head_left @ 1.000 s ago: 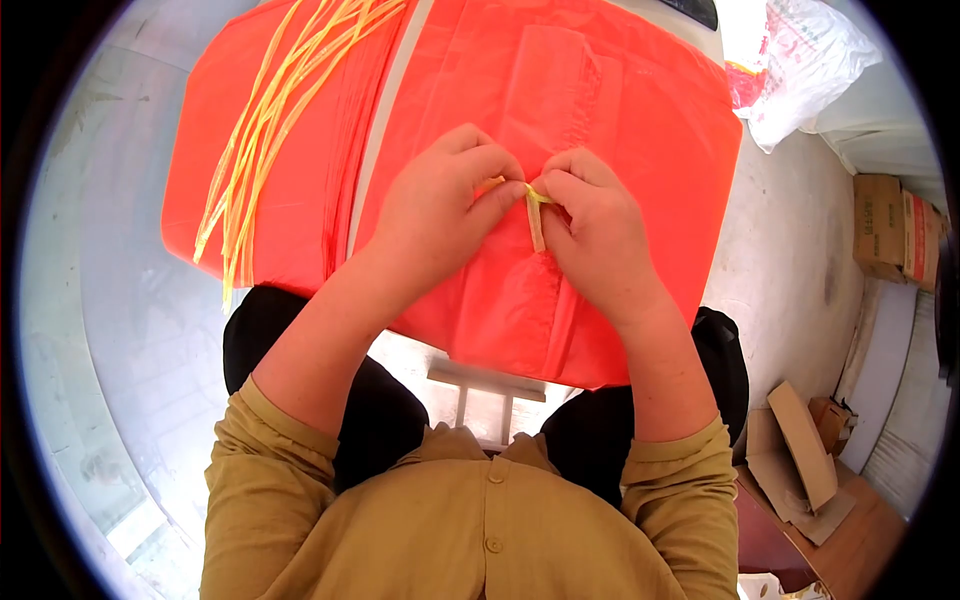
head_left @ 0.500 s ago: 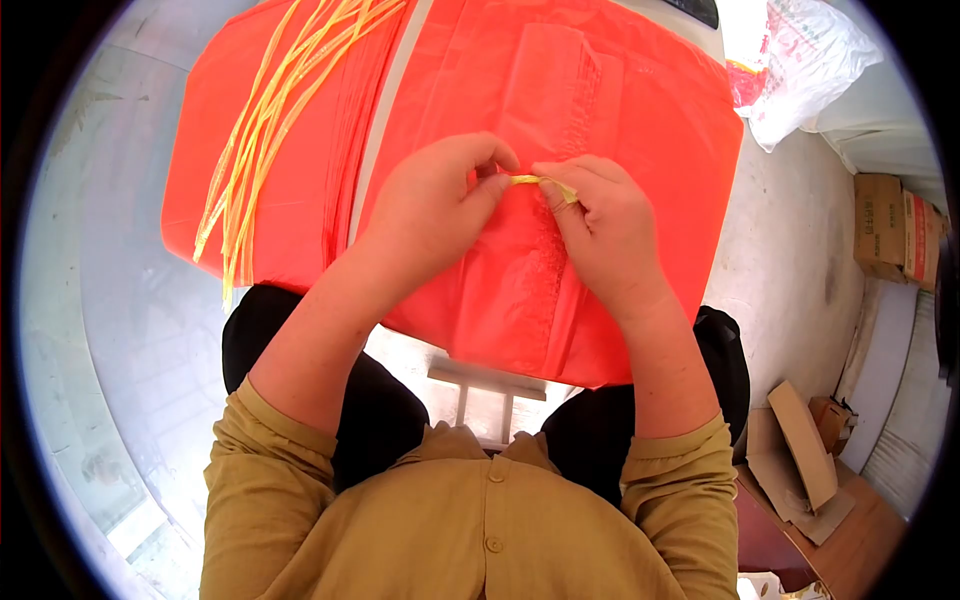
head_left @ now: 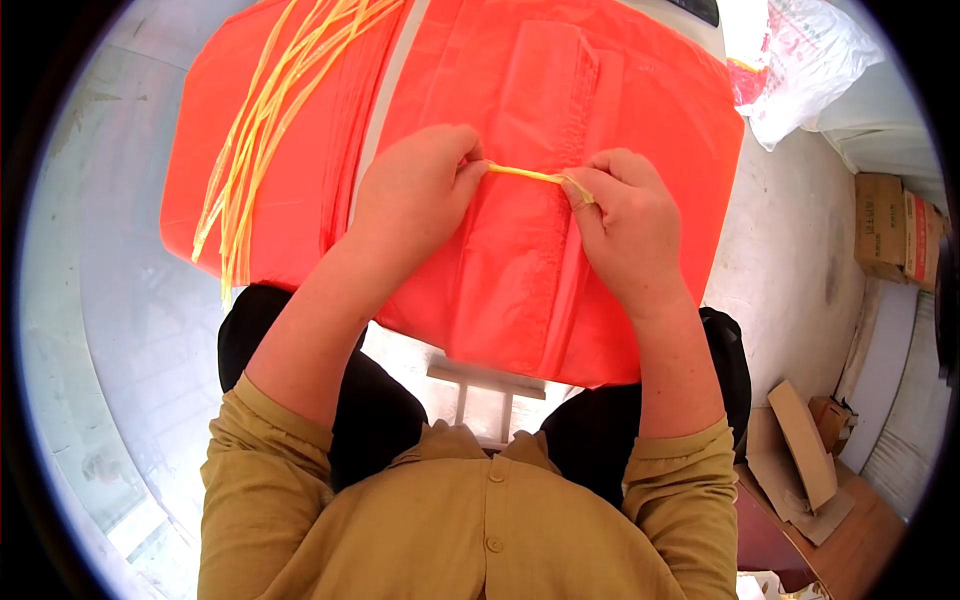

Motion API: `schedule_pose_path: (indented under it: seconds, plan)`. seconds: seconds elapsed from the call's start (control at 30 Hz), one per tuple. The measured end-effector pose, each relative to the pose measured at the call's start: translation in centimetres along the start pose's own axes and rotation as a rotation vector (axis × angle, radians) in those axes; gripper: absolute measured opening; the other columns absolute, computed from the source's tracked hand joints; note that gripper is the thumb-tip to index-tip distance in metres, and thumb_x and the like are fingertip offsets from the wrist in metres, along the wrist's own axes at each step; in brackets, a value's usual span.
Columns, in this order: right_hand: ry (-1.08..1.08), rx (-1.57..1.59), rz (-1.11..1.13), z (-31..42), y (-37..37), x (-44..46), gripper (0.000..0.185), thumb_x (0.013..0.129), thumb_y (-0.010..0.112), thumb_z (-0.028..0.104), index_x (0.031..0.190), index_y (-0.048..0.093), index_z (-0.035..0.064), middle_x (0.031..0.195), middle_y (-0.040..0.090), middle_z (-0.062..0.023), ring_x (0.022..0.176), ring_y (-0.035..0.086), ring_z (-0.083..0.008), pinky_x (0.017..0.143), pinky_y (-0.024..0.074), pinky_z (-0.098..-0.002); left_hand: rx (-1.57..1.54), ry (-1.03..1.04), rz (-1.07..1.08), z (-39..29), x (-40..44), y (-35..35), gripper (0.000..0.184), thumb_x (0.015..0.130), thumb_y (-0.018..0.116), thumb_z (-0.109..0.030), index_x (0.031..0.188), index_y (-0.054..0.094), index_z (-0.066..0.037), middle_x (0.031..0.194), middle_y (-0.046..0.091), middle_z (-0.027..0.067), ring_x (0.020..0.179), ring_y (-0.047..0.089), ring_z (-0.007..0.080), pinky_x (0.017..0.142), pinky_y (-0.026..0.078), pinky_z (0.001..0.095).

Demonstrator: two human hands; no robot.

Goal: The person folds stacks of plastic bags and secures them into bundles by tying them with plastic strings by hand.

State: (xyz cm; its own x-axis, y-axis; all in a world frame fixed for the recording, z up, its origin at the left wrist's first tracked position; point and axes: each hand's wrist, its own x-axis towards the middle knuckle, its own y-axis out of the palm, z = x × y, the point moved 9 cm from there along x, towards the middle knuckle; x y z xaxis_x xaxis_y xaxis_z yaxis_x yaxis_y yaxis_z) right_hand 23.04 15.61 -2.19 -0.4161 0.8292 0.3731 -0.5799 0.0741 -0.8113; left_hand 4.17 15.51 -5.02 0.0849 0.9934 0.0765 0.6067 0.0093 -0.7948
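A yellow plastic strip (head_left: 525,173) is stretched between my two hands, narrow and twisted like cord. My left hand (head_left: 425,190) pinches one end between thumb and finger. The other end is gripped by my right hand (head_left: 630,215), and a short tail of the strip shows by its thumb. Beneath both hands lies a folded stack of red plastic bags (head_left: 510,290), with a crinkled band running along its length. Further left, a bunch of loose yellow strips (head_left: 245,180) rests on more red plastic sheets (head_left: 195,130).
A pale gap (head_left: 390,95) divides the red piles. At upper right is a white plastic bag (head_left: 815,65). Cardboard boxes (head_left: 882,225) stand at the right wall, and an opened carton (head_left: 800,450) lies at lower right. My knees are under the near edge.
My hands have moved apart, the left one leftward and the right one rightward. More of the yellow strip now shows between them, pulled straight.
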Motion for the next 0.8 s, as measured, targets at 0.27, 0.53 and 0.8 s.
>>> schedule_pose_path:
  seconds: [0.27,0.53,0.8]
  plan:
    - [-0.026,-0.012,-0.018,0.4,-0.3,0.1,0.012,0.094,0.075,0.012,0.09,0.075,0.0016,0.094,0.068,-0.0079,0.085,0.068,-0.0262,0.072,0.0547,-0.0366,0.148,0.002,0.014,0.0,0.1,0.7,0.016,0.099,0.067,-0.018,0.099,0.064,-0.002,0.095,0.07,0.0156,0.091,0.068,0.0366,0.076,0.054,0.0472]
    - [0.169,0.489,0.071,0.2,1.1,0.0,0.014,0.09,0.065,0.003,0.076,0.063,0.0,0.092,0.07,-0.0096,0.072,0.06,-0.0175,0.062,0.0467,-0.0329,0.059,-0.015,0.115,-0.1,-0.1,2.1,0.015,0.098,0.067,-0.018,0.098,0.065,-0.003,0.092,0.07,0.0168,0.089,0.068,0.0387,0.076,0.054,0.0476]
    - [0.502,0.921,0.394,-1.2,3.2,-1.7,0.014,0.092,0.062,0.007,0.09,0.072,-0.0032,0.07,0.057,-0.0026,0.066,0.051,-0.0073,0.06,0.0442,-0.0289,-0.046,0.039,0.257,-1.6,-1.7,3.7,0.015,0.097,0.067,-0.018,0.097,0.064,-0.003,0.09,0.068,0.0199,0.088,0.066,0.0416,0.075,0.052,0.0503]
